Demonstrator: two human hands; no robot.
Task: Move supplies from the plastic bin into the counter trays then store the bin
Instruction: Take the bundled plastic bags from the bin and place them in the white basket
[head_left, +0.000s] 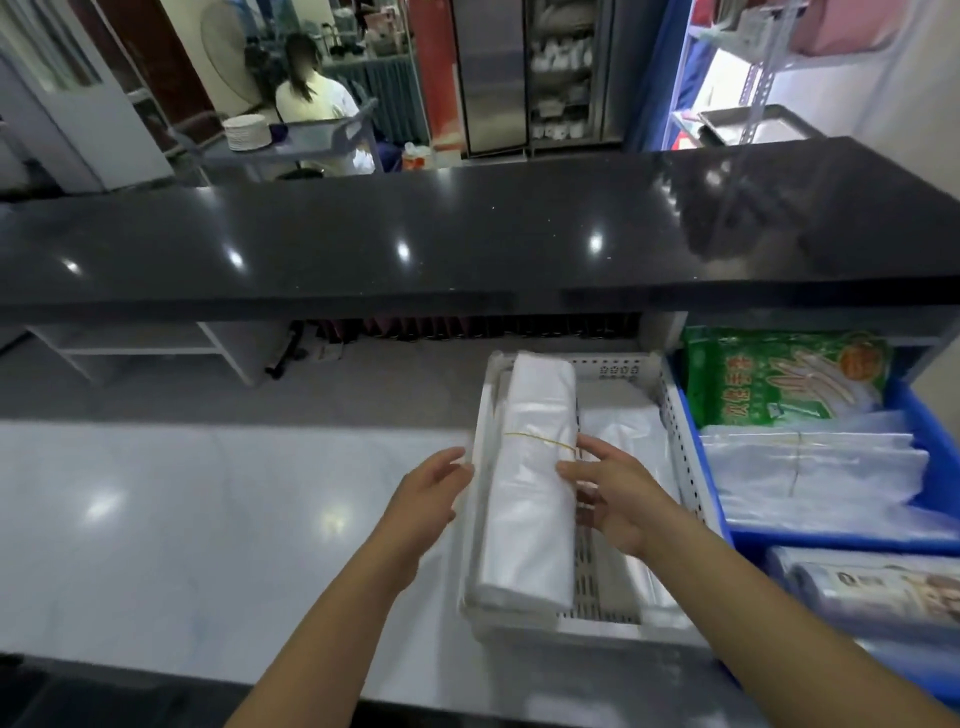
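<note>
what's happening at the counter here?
A person is settling a rubber-banded bundle of white plastic bags into the white perforated tray. The right hand touches the bundle's right side; the left hand is open at the tray's left edge. The blue bin alongside holds clear bags and a green glove pack.

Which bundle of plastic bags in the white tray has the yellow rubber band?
The tall white bundle on the tray's left side, between both hands; the flatter bundle to its right shows none.

Head camera looks forward and down, close over the counter.
</note>
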